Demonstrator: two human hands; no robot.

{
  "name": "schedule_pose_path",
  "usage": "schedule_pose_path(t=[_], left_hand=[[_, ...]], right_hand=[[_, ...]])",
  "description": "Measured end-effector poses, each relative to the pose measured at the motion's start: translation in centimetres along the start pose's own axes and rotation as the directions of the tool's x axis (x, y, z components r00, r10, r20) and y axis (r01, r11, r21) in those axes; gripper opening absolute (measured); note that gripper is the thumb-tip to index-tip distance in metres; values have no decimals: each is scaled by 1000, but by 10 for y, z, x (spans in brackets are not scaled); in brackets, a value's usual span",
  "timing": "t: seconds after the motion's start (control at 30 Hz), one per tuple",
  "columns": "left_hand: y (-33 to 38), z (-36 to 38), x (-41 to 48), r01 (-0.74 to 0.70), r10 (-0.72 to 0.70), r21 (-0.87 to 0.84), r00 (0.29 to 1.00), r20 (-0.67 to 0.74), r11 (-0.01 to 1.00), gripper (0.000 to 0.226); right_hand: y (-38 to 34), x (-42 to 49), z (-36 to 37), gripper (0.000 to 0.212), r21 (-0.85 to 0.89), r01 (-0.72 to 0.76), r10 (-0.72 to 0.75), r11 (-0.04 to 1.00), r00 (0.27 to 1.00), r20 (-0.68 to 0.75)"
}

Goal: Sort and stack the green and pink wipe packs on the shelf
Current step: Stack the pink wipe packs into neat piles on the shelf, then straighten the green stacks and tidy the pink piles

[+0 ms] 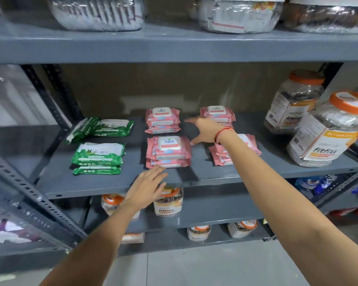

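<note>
On the grey shelf (103,182) lie green wipe packs at the left: a front stack of two (98,155) and a rear pair (103,126), one of them tilted on its side. Pink wipe packs stand in small stacks: front middle (168,150), rear middle (162,118), rear right (217,113) and front right (236,153), partly hidden by my right forearm. My left hand (147,186) hovers open at the shelf's front edge, just below the front middle pink stack. My right hand (207,131) reaches over the shelf between the pink stacks, fingers spread, holding nothing.
Large clear jars with orange lids (327,131) stand at the shelf's right end. The shelf above carries plastic-wrapped bundles (97,13). More jars (167,201) sit on the lower shelves. Perforated grey uprights (50,104) frame the left side.
</note>
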State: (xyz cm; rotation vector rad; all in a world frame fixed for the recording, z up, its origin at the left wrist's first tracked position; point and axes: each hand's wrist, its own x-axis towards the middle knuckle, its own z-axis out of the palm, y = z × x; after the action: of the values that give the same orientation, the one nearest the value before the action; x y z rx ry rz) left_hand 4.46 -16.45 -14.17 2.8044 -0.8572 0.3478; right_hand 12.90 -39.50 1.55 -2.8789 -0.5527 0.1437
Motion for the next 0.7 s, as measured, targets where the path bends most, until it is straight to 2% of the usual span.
schedule_pose_path(t=[0.13,0.3,0.47,0.53,0.6,0.7], left_hand=[[-48,-21,-44,152,-149,43,986,-72,987,49],[-103,-44,-107,354,-348,100,935,-70,930,51],[-136,-55,-146,491,-486,112,871,-66,864,70],[-140,-57,-148,512,-508,89,859,-68,854,69],[-142,-57,-146,515,-512,89,857,-58,852,70],[-144,-53,-143,545,-545,77,838,-21,835,76]], right_hand=[[-55,36,15,71,24,105,-105,994,994,7],[-129,79,33,64,14,256,-256,967,966,23],[-190,121,53,65,37,317,-319,948,942,102],[-207,127,61,72,57,343,-348,938,929,130],[-218,126,73,90,69,369,-375,927,910,176],[-225,118,100,116,-4,315,-306,949,923,234]])
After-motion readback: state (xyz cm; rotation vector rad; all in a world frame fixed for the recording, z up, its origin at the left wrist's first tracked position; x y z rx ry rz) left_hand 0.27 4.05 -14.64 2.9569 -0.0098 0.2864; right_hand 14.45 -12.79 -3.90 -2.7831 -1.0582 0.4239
